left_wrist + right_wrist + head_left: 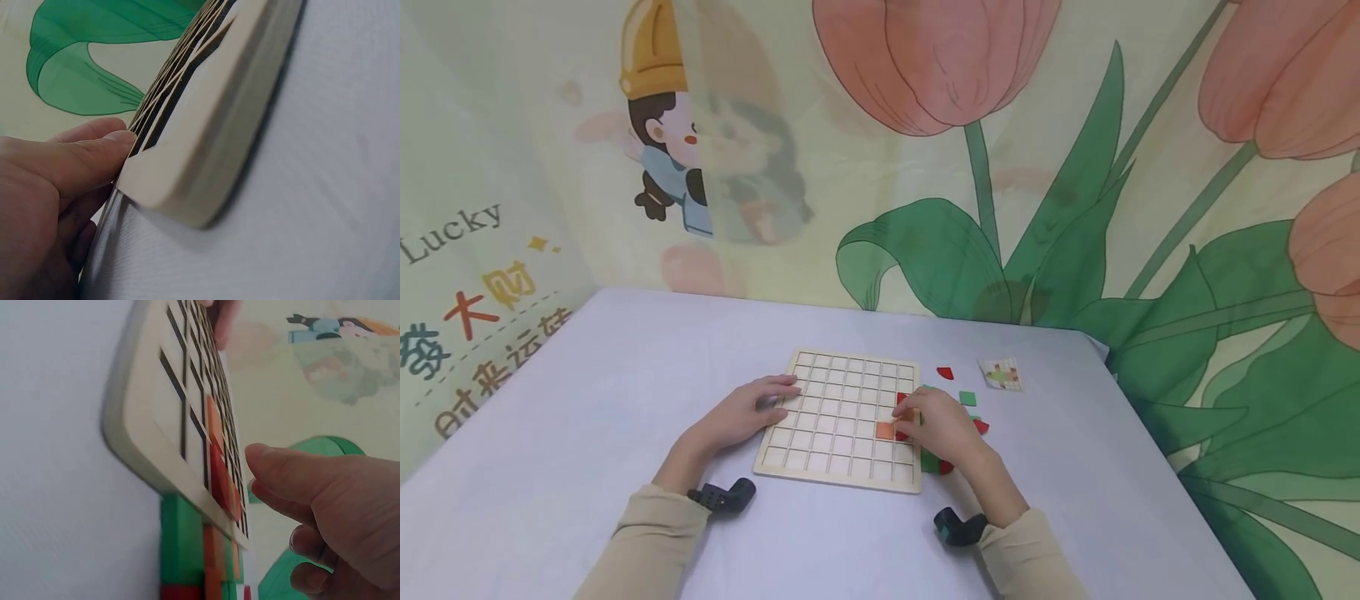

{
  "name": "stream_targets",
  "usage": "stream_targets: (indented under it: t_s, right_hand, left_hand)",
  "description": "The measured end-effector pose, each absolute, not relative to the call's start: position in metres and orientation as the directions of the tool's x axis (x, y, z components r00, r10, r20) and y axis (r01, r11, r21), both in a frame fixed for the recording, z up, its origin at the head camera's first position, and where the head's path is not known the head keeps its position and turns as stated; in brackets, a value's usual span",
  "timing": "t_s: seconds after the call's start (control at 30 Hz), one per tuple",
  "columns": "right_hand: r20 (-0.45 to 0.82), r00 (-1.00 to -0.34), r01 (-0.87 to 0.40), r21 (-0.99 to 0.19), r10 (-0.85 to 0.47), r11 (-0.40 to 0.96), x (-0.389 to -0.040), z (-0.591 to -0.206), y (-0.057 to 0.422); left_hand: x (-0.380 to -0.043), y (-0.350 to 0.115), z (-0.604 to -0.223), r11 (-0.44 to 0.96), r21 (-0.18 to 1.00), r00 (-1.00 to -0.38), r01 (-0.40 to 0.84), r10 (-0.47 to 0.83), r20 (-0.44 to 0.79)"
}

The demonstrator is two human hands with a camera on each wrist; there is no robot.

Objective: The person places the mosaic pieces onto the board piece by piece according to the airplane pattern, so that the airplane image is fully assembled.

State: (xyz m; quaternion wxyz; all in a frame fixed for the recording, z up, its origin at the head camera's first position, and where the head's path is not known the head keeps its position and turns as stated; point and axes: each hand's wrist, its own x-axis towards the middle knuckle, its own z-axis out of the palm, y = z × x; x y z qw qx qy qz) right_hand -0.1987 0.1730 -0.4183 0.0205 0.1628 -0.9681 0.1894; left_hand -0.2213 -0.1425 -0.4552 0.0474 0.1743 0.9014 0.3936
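Note:
A square wooden grid board (820,477) lies on the table. My left hand (752,408) rests at its left edge, thumb (103,153) on the rim. Over the right side of the board is my right hand (943,425), thumb and index tips close together, with no piece visible between them. Near those fingertips an orange square piece (885,430) sits in the grid. Red pieces (219,475) lie beside it, partly covered by the right hand in the head view. Several green pieces (181,540), with orange and red ones, are along the board's right edge.
Right of the board lie a green square (967,398), a red rounded piece (945,372) and another red piece (981,427). A small printed pattern card (1002,375) lies at the back right. White cloth (820,542) covers the table, with a printed curtain (760,267) behind.

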Motion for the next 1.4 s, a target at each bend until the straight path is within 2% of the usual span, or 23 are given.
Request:
stream_targets:
  t_s: [0.27, 0.43, 0.7, 1.2, 1.4]
  right_hand:
    - [0.047, -0.986, -0.169, -0.372, -0.163, 0.913, -0.21, -0.41, 0.197]
    - [0.012, -0.993, -0.113, -0.387, -0.117, 0.915, -0.216, -0.411, 0.209]
    - [-0.007, -0.993, -0.1, -0.435, -0.115, 0.895, -0.221, -0.425, 0.213]
    - [0.019, -0.999, -0.051, -0.42, -0.047, 0.906, -0.222, -0.431, 0.215]
    - [-0.036, -0.998, -0.036, -0.411, -0.056, 0.911, -0.226, -0.425, 0.216]
  left_hand:
    - [-0.223, -0.145, -0.453, 0.631, 0.716, -0.93, 0.299, 0.361, 0.07]
    - [-0.222, -0.147, -0.449, 0.628, 0.72, -0.93, 0.297, 0.362, 0.068]
    - [-0.22, -0.15, -0.449, 0.638, 0.709, -0.929, 0.299, 0.364, 0.064]
    - [-0.221, -0.144, -0.454, 0.621, 0.72, -0.923, 0.309, 0.378, 0.07]
    - [-0.221, -0.143, -0.454, 0.618, 0.722, -0.925, 0.311, 0.372, 0.08]
